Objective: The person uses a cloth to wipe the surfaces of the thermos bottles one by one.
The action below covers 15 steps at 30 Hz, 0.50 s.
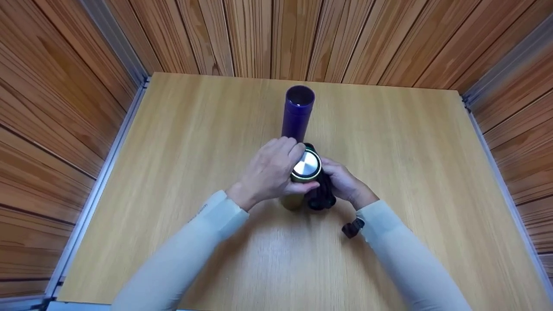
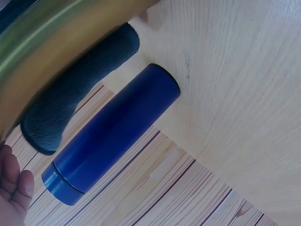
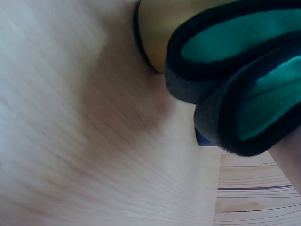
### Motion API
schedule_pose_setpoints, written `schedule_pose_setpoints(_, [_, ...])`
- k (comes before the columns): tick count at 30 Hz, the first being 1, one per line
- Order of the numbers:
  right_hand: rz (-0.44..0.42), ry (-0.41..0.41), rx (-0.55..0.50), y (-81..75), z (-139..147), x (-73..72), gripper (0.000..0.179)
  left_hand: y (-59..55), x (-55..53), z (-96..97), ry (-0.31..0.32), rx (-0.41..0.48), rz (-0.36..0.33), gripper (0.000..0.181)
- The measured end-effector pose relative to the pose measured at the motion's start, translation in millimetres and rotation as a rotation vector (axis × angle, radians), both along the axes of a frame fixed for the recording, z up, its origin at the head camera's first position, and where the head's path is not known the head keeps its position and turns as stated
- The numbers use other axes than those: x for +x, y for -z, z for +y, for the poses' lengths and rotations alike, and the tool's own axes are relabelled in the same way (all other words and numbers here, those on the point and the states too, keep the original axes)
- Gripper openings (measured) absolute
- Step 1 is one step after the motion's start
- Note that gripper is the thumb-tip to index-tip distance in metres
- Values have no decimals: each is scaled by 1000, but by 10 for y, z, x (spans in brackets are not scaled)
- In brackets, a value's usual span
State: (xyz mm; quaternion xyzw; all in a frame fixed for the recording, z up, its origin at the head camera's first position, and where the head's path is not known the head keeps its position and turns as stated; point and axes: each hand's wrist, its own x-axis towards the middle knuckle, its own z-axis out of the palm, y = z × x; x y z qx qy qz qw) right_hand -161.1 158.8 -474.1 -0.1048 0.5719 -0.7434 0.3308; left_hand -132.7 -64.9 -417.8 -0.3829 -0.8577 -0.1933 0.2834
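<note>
My left hand (image 1: 272, 166) grips a yellow-gold thermos bottle (image 2: 70, 33) near its top, thumb at the near side of its shiny silver lid (image 1: 307, 165). The bottle's lower end shows below the hand, over the table. My right hand (image 1: 343, 179) holds a folded dark cloth (image 1: 323, 196) against the bottle's right side; most of its fingers are hidden. In the right wrist view the cloth (image 3: 207, 70) hangs in two folds, grey with black edging and a teal inner side. A purple-blue bottle (image 1: 297, 114) stands upright just beyond the left hand.
The light wooden table (image 1: 207, 116) carries both bottles. Wood-plank panels (image 1: 250, 39) rise at its back and both sides, with metal rails (image 1: 101, 172) along the side edges. A small black device (image 1: 353, 228) sits at the right wrist.
</note>
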Motion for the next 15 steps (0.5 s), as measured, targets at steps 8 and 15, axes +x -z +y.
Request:
schedule_pose_setpoints(8, [-2, 100, 165, 152, -92, 13, 43, 7, -5, 4, -5, -9, 9, 66])
schedule_pose_setpoints(15, [90, 199, 222, 216, -136, 54, 45, 17, -8, 8, -12, -14, 26, 67])
